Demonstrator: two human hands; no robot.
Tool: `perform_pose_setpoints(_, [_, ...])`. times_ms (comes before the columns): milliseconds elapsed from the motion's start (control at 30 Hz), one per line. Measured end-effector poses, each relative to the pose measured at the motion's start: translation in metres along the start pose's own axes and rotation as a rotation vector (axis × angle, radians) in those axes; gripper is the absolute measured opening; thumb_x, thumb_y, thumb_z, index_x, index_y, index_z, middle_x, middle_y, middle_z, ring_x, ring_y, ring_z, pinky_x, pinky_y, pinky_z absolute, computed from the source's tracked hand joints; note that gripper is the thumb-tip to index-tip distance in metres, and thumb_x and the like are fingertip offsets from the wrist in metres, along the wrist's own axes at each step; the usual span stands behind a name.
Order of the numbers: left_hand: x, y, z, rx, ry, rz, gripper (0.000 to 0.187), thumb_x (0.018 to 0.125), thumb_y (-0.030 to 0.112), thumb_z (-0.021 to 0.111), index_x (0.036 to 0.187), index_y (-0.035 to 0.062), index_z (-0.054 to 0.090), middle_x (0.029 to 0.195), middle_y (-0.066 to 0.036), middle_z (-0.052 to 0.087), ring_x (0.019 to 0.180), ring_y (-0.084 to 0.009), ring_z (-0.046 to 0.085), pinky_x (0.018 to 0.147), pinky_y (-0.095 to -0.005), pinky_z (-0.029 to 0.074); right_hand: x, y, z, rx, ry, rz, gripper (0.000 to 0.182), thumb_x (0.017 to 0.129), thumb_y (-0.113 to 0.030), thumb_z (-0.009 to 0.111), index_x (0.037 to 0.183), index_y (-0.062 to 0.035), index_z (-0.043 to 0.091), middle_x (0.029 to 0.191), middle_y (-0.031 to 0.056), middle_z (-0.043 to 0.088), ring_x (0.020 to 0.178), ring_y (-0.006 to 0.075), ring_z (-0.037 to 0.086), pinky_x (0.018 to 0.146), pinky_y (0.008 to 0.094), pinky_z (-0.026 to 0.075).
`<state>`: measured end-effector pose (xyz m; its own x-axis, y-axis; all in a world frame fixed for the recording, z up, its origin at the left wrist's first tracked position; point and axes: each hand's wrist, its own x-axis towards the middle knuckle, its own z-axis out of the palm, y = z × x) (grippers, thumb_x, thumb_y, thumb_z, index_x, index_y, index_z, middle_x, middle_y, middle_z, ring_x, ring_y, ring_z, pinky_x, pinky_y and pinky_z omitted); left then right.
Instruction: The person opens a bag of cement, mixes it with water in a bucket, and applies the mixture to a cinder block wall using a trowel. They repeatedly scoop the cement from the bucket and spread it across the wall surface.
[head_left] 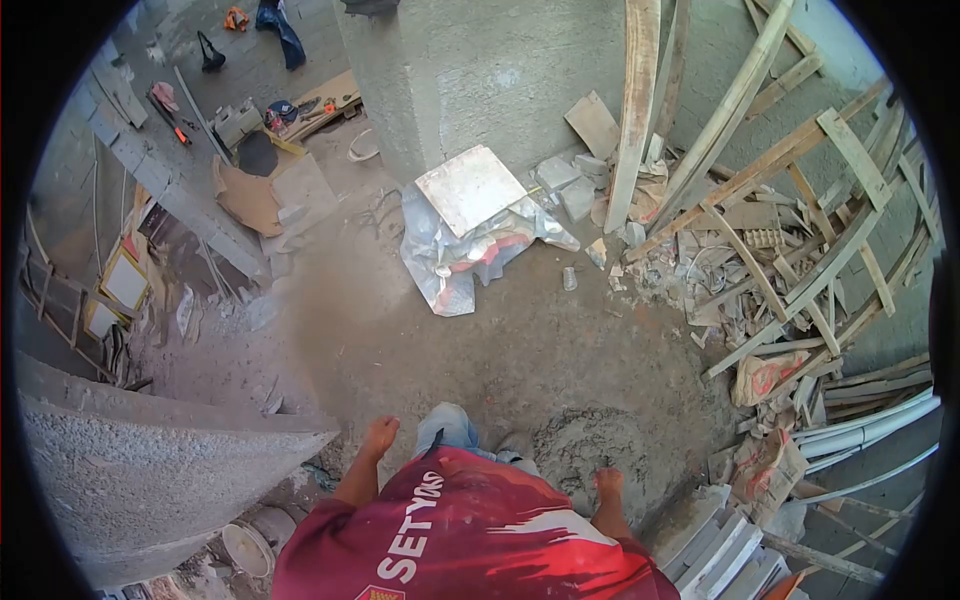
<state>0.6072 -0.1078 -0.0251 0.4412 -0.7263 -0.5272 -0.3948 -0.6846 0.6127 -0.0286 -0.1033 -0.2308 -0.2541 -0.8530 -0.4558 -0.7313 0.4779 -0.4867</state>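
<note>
My left hand (380, 437) hangs beside my hip, its fingers loosely curled with nothing visible in them. On the other side my right hand (608, 482) hangs low, over the edge of a rough patch of wet mortar (580, 430) on the floor. How its fingers are set is too small to make out, and I see no tool there. Ahead on the floor lies a crumpled plastic sheet (445, 290), with a pale square board (470, 190) on top of it. Neither hand touches these.
Wooden poles (640, 110) lean at the right, beside a ladder-like timber frame (800, 290) over rubble. White pipes (870, 430) and stacked slabs (715, 550) lie near right. A plastered low wall (150, 470) and a bucket (250, 545) stand left. A column (500, 90) rises ahead.
</note>
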Motion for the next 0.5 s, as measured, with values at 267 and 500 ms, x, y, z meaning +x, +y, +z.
perform_pose_setpoints(267, [0.057,-0.050,0.058,0.038,-0.080,-0.302,0.044,0.084,0.036,0.055,0.104,-0.0011,0.064,0.098,-0.021,0.066,0.095,-0.0329,0.063,0.082,-0.0401,0.047,0.130,-0.260,-0.077,-0.050,0.056,-0.068,0.028,0.082,-0.025,0.060,0.075,0.0013,0.065,0.067,0.0080,0.064,0.053,0.0170,0.056,0.048,0.0325,0.044])
perform_pose_setpoints(500, [0.105,-0.031,0.096,0.574,-0.405,-0.164,0.040,0.094,0.025,0.032,0.097,-0.0018,0.062,0.082,-0.018,0.067,0.080,-0.0294,0.066,0.072,-0.0450,0.051,0.238,-0.340,-0.072,-0.309,-0.670,-0.035,0.027,0.083,-0.030,0.062,0.092,-0.0050,0.065,0.069,0.0039,0.063,0.053,0.0137,0.056,0.044,0.0298,0.043])
